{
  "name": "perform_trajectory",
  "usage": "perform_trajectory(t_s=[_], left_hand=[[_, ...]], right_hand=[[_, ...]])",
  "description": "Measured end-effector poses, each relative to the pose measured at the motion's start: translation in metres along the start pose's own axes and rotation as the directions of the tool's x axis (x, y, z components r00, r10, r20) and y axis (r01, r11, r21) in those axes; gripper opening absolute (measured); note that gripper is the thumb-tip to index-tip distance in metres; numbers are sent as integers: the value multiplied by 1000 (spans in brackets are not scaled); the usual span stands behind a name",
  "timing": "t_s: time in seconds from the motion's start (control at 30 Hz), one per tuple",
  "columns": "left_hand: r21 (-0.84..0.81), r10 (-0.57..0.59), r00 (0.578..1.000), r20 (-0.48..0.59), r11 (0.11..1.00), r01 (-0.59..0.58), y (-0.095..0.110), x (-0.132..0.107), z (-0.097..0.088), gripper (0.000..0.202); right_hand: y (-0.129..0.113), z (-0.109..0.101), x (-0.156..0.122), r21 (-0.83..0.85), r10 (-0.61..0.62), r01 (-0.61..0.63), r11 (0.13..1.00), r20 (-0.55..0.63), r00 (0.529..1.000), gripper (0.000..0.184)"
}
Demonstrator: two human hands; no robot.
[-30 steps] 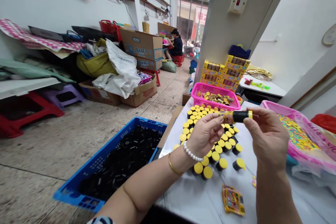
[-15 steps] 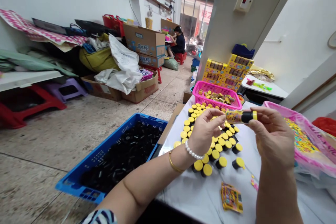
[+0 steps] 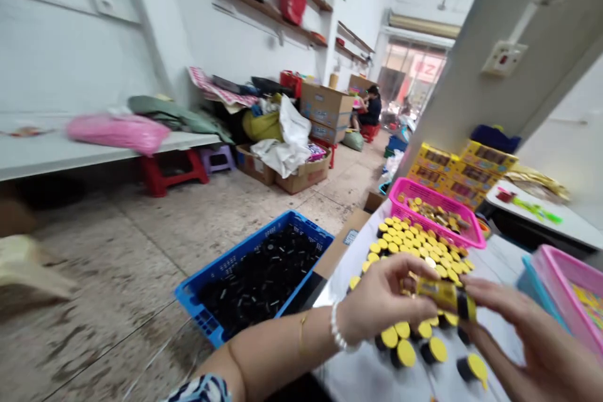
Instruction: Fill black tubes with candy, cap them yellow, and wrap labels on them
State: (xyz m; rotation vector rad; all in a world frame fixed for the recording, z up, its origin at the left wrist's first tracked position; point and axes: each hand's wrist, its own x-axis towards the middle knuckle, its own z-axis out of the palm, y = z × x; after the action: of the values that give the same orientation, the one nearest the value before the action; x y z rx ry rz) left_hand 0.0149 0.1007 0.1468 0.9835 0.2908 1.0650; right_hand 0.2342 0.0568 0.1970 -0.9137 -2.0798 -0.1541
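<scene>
Over the white table [image 3: 346, 361], a small tube [image 3: 438, 292] with a yellow printed wrapper and a black-and-yellow end lies level between my hands, blurred by motion. My left hand [image 3: 377, 298], with a pearl bracelet at the wrist, pinches its left end. The fingers and thumb of my right hand [image 3: 522, 320] are closed about the black-and-yellow end. Many black pieces with round yellow tops [image 3: 407, 242] stand close together below and behind the tube. One such piece [image 3: 472, 367] stands apart near the front.
A pink basket [image 3: 398, 198] of small tubes is at the table's back, before stacked yellow boxes [image 3: 459, 169]. At right is a pink tub [image 3: 558, 270] with colourful contents. A blue crate [image 3: 219, 264] of black parts sits at left. A person [image 3: 371, 107] sits far back.
The view has swung left, so more of the wall and floor shows and the cards on the table are out of sight. Both hands still hold the tube, which now looks tilted and blurred.
</scene>
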Motion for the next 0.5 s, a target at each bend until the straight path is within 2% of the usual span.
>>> perform_trajectory(t_s=[0.1,0.17,0.23,0.37,0.5], left_hand=[[9,-87,994,-60,996,88,-4,-63,-20,53],[43,-118,986,-114,991,124,1,-100,-33,47],[101,-151,977,-151,981,167,7,-124,-44,42],[160,-181,972,-150,966,205,3,-132,-59,38],[160,-220,966,-133,957,240,-12,-126,-60,38]], right_hand=[[-33,17,-15,-65,-192,204,977,150,970,35],[-61,35,-21,-30,-188,195,980,153,970,30],[-84,55,-27,21,-127,126,992,132,983,31],[-101,90,-52,137,68,-84,987,118,991,40],[-109,103,-79,133,295,-300,945,52,954,33]])
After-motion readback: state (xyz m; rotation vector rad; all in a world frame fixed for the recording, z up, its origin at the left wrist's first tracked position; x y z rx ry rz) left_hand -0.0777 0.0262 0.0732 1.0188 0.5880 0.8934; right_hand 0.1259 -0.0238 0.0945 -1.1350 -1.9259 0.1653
